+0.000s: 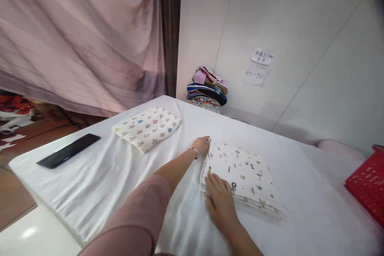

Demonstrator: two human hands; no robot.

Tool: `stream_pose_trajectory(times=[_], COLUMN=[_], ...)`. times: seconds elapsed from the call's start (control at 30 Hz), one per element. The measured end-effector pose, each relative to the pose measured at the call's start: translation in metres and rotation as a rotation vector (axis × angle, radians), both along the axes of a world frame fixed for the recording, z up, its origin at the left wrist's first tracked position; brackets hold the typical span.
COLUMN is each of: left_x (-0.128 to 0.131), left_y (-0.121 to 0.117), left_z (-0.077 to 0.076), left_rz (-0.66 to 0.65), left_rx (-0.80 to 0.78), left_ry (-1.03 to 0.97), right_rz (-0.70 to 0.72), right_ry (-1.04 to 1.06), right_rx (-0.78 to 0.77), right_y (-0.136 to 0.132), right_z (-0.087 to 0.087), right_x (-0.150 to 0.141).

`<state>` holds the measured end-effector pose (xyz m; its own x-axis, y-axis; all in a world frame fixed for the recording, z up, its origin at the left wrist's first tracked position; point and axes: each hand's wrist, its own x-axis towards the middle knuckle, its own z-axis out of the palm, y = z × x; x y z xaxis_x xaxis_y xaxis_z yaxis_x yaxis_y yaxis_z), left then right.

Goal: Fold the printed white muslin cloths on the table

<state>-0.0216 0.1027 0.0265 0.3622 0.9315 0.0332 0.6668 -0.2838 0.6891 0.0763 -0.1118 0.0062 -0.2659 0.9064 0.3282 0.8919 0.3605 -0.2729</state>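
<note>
A folded white cloth (247, 168) printed with small grey-green and pink figures lies flat in several layers on the white-covered table (300, 192). At its far left corner, the bent fingers of my left hand (201, 145) close on the edge; a bracelet circles that wrist. My right hand (221, 200) rests on the near left corner, fingers extended over the top layer and the thumb apart beside the edge. Left of both hands lies another folded white cloth (148, 129) with grey, red and blue prints, touched by neither.
A black flat object, perhaps a phone (69, 151), lies near the table's left edge. Folded fabrics (208, 88) are stacked at the back, by a white wall with paper notes (258, 66). A red basket (367, 184) stands far right; a pink curtain (90, 32) hangs at left.
</note>
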Motion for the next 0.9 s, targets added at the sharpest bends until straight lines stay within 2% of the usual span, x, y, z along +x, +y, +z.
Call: stream_pose_trajectory(times=[0.33, 0.7, 0.9], left_x=[0.008, 0.013, 0.014], left_y=[0.027, 0.042, 0.046], left_z=[-0.008, -0.025, -0.020], left_rz=[-0.100, -0.033, -0.008], left_rx=[0.067, -0.031, -0.081], left_ry=[-0.060, -0.179, -0.183], right_rz=[-0.020, -0.027, -0.015], right_ry=[0.021, 0.055, 0.058], right_rx=[-0.029, -0.085, -0.164], right_y=[-0.003, -0.002, 0.000], right_z=[0.000, 0.005, 0.014], right_x=[-0.007, -0.009, -0.010])
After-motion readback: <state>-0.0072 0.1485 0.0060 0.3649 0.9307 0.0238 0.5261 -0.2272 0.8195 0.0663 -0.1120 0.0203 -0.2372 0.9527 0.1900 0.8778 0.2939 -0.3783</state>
